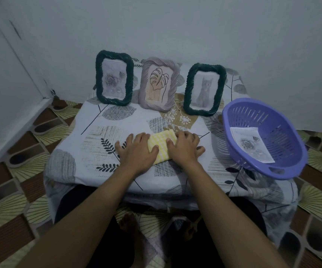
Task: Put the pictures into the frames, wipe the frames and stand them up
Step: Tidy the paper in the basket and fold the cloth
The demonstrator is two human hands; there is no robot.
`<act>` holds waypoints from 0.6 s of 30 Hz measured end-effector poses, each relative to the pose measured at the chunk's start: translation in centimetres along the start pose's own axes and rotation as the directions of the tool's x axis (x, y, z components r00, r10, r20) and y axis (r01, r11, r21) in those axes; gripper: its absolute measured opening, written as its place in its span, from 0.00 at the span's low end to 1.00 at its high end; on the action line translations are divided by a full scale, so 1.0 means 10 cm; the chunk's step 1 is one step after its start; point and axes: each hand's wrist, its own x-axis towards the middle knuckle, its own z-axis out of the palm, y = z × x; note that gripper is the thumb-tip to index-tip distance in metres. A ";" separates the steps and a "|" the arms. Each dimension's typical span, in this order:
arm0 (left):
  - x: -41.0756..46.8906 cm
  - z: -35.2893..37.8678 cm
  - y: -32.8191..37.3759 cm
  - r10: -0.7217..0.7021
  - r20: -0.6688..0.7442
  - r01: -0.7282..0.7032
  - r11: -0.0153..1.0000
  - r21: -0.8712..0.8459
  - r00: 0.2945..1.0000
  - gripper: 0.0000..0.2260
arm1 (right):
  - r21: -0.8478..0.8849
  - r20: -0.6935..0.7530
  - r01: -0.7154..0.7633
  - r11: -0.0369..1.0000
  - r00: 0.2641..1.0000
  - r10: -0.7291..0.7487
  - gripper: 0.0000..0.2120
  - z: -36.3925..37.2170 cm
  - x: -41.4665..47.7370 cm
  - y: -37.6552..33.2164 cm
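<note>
Three rope-twist frames stand upright at the back of the leaf-printed tablecloth point(98, 136): a dark green frame point(114, 78) with a rose print, a pale mauve frame point(159, 84) with a line-drawn leaf, and a second green frame point(204, 89) with a cat. To their right a purple slotted plastic basket point(280, 132) holds a loose rose print point(252, 145). In front, the left hand point(137, 149) and right hand point(183, 147) lie flat, fingers spread, pressing a yellow checked cloth point(161, 143), seemingly folded, between them.

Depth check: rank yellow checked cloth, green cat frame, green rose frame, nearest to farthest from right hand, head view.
1. Yellow checked cloth, under right hand.
2. Dark green rope-edged cat-picture frame, back right.
3. Dark green rope-edged rose-picture frame, back left.
</note>
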 end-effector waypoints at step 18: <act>0.03 -0.64 -0.52 0.002 0.083 0.043 0.843 -0.535 0.997 0.10 | 0.696 0.024 0.304 0.651 0.895 -0.444 0.11 -0.01 -0.06 -0.51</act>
